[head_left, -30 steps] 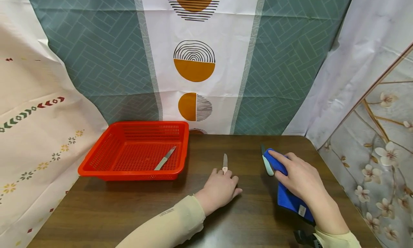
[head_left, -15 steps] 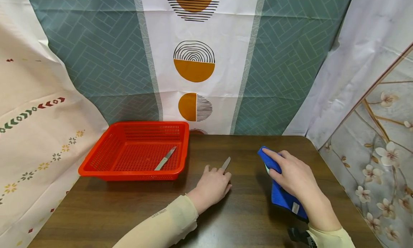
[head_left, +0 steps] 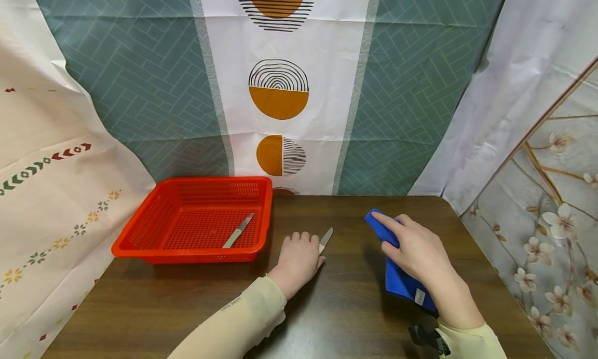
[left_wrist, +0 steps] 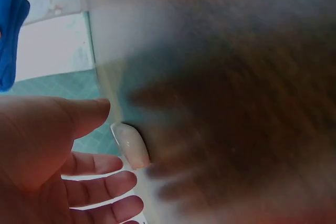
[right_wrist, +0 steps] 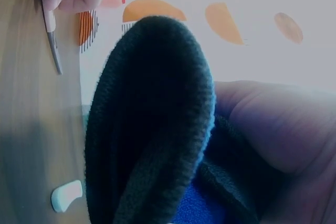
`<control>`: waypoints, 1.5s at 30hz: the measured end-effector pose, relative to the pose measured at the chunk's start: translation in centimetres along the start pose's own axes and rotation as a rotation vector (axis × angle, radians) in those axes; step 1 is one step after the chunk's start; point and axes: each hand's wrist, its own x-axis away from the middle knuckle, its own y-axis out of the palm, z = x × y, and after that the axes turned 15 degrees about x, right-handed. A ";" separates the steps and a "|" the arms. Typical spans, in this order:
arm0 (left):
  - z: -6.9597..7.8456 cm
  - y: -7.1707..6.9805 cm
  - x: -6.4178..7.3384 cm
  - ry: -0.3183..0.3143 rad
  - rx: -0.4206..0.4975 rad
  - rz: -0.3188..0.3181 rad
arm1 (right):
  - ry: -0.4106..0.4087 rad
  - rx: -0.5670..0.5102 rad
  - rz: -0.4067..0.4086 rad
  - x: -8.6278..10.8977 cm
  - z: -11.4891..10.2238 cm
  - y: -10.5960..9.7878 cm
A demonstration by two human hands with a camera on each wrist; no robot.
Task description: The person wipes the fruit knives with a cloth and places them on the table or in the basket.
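My left hand (head_left: 298, 258) is over the table, fingers loosely extended and holding nothing. Beside its fingers lies a small knife (head_left: 327, 238), blade pointing away; in the left wrist view its pale handle (left_wrist: 131, 145) is right by the fingertips. My right hand (head_left: 419, 248) grips a folded blue cloth (head_left: 403, 280) with a white tag, thumb on the near side and fingers along the top. A mint-green knife handle (right_wrist: 66, 196) lies on the table below the cloth in the right wrist view; cloth and hand hide that knife in the head view.
A red plastic basket (head_left: 122, 249) stands at the back left, with another pale-handled knife (head_left: 238, 231) inside. The brown wooden table (head_left: 341, 307) ends at patterned curtains (head_left: 402, 89) behind and on both sides.
My left hand has moved left off the middle knife, which has turned so its tip points further right. My right hand has moved left with the cloth, covering the mint-handled knife from view.
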 end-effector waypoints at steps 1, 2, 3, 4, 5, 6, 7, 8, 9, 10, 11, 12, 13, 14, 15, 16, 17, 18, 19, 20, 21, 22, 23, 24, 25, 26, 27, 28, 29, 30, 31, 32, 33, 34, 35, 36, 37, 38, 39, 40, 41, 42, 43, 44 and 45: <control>0.0 0.0 0.0 -0.004 0.002 -0.004 | -0.001 -0.002 0.000 -0.1 -0.1 0.0; 0.0 0.1 -0.1 -0.006 0.002 -0.009 | -0.001 -0.003 0.000 -0.1 -0.1 0.0; 0.0 0.2 -0.1 -0.007 -0.001 -0.012 | -0.001 -0.004 -0.001 -0.2 -0.2 0.0; 0.0 0.2 -0.1 -0.008 -0.001 -0.013 | -0.002 -0.006 -0.002 -0.2 -0.2 0.0; 0.0 0.3 -0.2 -0.010 -0.001 -0.015 | -0.003 -0.007 -0.003 -0.3 -0.3 0.0; 0.0 0.3 -0.2 -0.011 -0.001 -0.016 | -0.004 -0.009 -0.004 -0.3 -0.4 0.0; 0.0 0.4 -0.2 -0.013 -0.001 -0.018 | -0.004 -0.010 -0.006 -0.3 -0.4 0.0; 0.0 0.4 -0.2 -0.015 -0.001 -0.020 | -0.005 -0.011 -0.007 -0.4 -0.5 0.0; 0.0 0.4 -0.2 -0.018 0.001 -0.025 | -0.005 -0.011 -0.007 -0.4 -0.5 0.1; 0.0 0.4 -0.2 -0.021 0.004 -0.031 | -0.004 -0.011 -0.007 -0.4 -0.6 0.1; 0.0 0.4 -0.3 -0.025 0.009 -0.038 | -0.004 -0.012 -0.007 -0.5 -0.6 0.1; 0.0 0.4 -0.3 -0.028 0.012 -0.046 | -0.004 -0.013 -0.007 -0.5 -0.6 0.1; 0.0 0.4 -0.4 -0.031 0.014 -0.051 | -0.005 -0.014 -0.007 -0.5 -0.7 0.1; -0.1 0.4 -0.4 -0.034 0.017 -0.056 | -0.006 -0.016 -0.008 -0.5 -0.7 0.2; -0.1 0.4 -0.5 -0.037 0.019 -0.060 | -0.007 -0.019 -0.009 -0.6 -0.8 0.2; -0.1 0.4 -0.5 -0.040 0.017 -0.061 | -0.008 -0.021 -0.010 -0.6 -0.8 0.2; -0.1 0.5 -0.5 -0.041 0.016 -0.060 | -0.010 -0.023 -0.011 -0.6 -0.9 0.3; -0.2 0.5 -0.5 -0.041 0.014 -0.054 | -0.011 -0.024 -0.011 -0.7 -0.9 0.3; -0.2 0.6 -0.5 -0.040 0.013 -0.045 | -0.012 -0.024 -0.010 -0.7 -0.9 0.3; -0.2 0.6 -0.4 -0.039 0.012 -0.038 | -0.013 -0.024 -0.009 -0.7 -1.0 0.3; -0.2 0.7 -0.4 -0.038 0.011 -0.030 | -0.014 -0.023 -0.007 -0.7 -1.0 0.4; -0.2 0.7 -0.3 -0.038 0.012 -0.022 | -0.015 -0.022 -0.005 -0.8 -1.1 0.4; -0.1 0.7 -0.3 -0.036 0.014 -0.016 | -0.016 -0.021 -0.004 -0.8 -1.1 0.4; -0.1 0.7 -0.2 -0.034 0.017 -0.013 | -0.017 -0.021 -0.005 -0.8 -1.2 0.4; 0.0 0.7 -0.1 -0.035 0.023 -0.011 | -0.017 -0.022 -0.006 -0.8 -1.2 0.4; 0.1 0.7 -0.1 -0.037 0.030 -0.011 | -0.017 -0.023 -0.007 -0.8 -1.3 0.5; 0.1 0.5 0.0 -0.036 0.037 -0.008 | -0.017 -0.025 -0.008 -0.8 -1.3 0.5; 0.2 0.4 0.1 -0.036 0.047 -0.003 | -0.017 -0.026 -0.009 -0.8 -1.4 0.5; 0.3 0.3 0.2 -0.034 0.057 0.002 | -0.018 -0.025 -0.009 -0.8 -1.4 0.5; 0.3 0.1 0.3 -0.032 0.070 0.011 | -0.018 -0.026 -0.007 -0.8 -1.5 0.5; 0.4 0.0 0.4 -0.028 0.082 0.021 | -0.020 -0.025 -0.003 -0.8 -1.6 0.5; 0.4 -0.2 0.5 -0.023 0.093 0.031 | -0.022 -0.025 0.001 -0.8 -1.6 0.4; 0.4 -0.5 0.7 -0.015 0.106 0.046 | -0.025 -0.025 0.006 -0.8 -1.7 0.4; 0.4 -0.7 0.8 -0.006 0.121 0.060 | -0.027 -0.024 0.011 -0.8 -1.8 0.4; 0.4 -0.9 1.0 0.004 0.136 0.076 | -0.030 -0.024 0.016 -0.8 -1.9 0.4; 0.4 -1.2 1.3 0.015 0.153 0.097 | -0.031 -0.025 0.019 -0.8 -2.0 0.3; 0.3 -1.4 1.5 0.026 0.167 0.117 | -0.033 -0.027 0.023 -0.8 -2.1 0.2; 0.3 -1.8 1.7 0.038 0.181 0.138 | -0.035 -0.028 0.025 -0.8 -2.2 0.1; 0.2 -2.1 2.0 0.049 0.190 0.160 | -0.036 -0.028 0.029 -0.8 -2.3 0.0; 0.1 -2.3 2.2 0.060 0.198 0.180 | -0.037 -0.028 0.033 -0.8 -2.4 -0.1; -0.1 -2.7 2.5 0.070 0.203 0.199 | -0.039 -0.028 0.036 -0.8 -2.6 -0.2; -0.2 -3.1 2.7 0.082 0.203 0.218 | -0.043 -0.028 0.041 -0.8 -2.7 -0.4; -0.4 -3.4 3.0 0.092 0.199 0.234 | -0.046 -0.028 0.045 -0.8 -2.8 -0.5; -0.6 -3.8 3.2 0.103 0.194 0.250 | -0.049 -0.027 0.050 -0.8 -3.0 -0.7; -0.8 -4.1 3.5 0.112 0.194 0.267 | -0.052 -0.027 0.053 -0.9 -3.1 -0.8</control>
